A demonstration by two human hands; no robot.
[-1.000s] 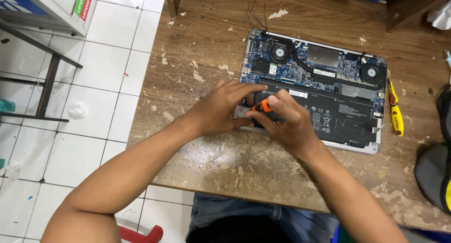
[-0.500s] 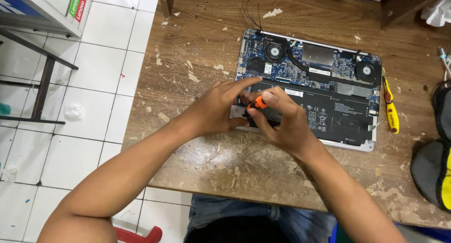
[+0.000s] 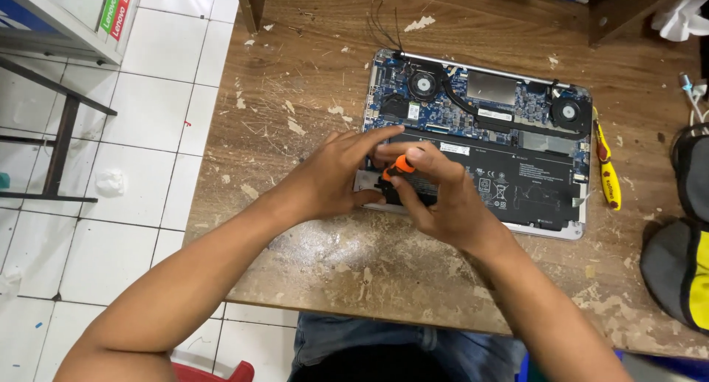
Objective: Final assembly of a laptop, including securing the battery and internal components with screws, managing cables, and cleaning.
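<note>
Right hand [image 3: 443, 197] grips screwdriver [image 3: 397, 165]; left hand [image 3: 336, 176] steadies laptop [image 3: 546, 227]

white label strip [image 3: 450, 148] on the black laptop battery [image 3: 517, 186].

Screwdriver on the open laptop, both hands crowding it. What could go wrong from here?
1. The orange-capped screwdriver in the right hand stands at the edge of the black battery; a slip could gouge it.
2. The left hand hides the tip, so seating can't be judged; the screw might strip.
3. The bare circuit board lies close by, exposed to a skidding tip.
</note>
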